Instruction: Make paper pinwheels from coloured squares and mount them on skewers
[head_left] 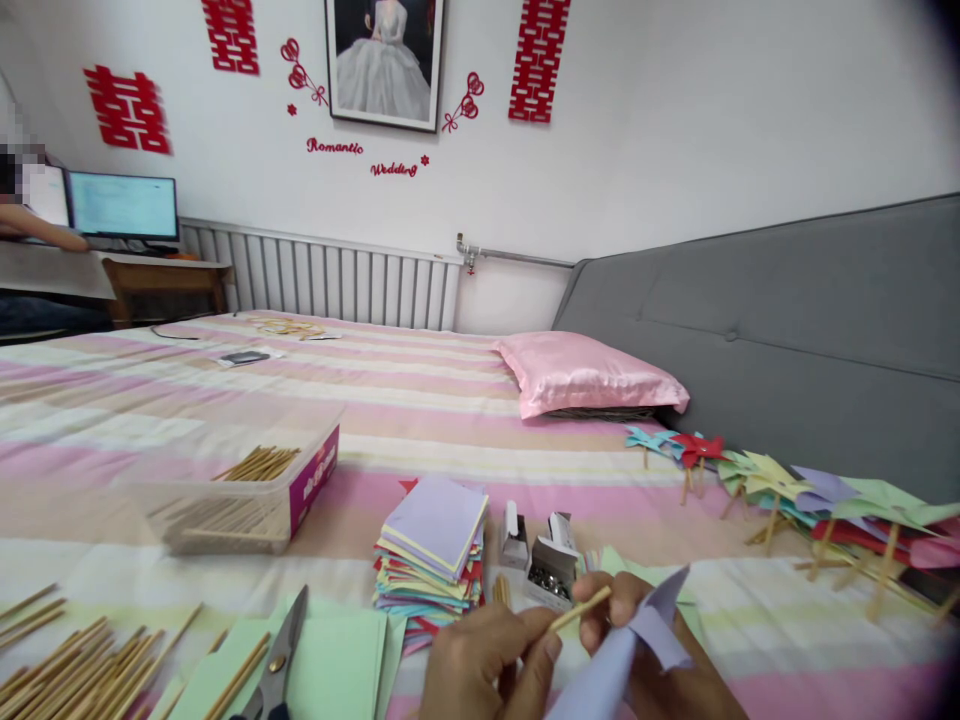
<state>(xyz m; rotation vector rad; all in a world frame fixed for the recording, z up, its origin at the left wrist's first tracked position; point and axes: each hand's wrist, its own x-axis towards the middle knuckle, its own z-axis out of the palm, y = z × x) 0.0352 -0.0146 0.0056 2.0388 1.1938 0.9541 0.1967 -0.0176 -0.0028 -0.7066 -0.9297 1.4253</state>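
Observation:
My left hand (487,665) is at the bottom middle, its fingers pinched round a thin wooden stick (581,608) that points up and right. My right hand (660,660) is closed on a folded lilac paper pinwheel (637,645), held against the stick's end. Just beyond the hands stands a stack of coloured paper squares (433,550) and two small open boxes of pins (551,572).
Scissors (279,660) lie on green paper sheets (341,665) at the bottom left, beside loose wooden sticks (67,665). A clear tub of sticks (247,490) stands on the striped bed. Finished pinwheels (795,500) lie at right by a grey headboard and pink pillow (585,372). Another person sits at a far-left desk.

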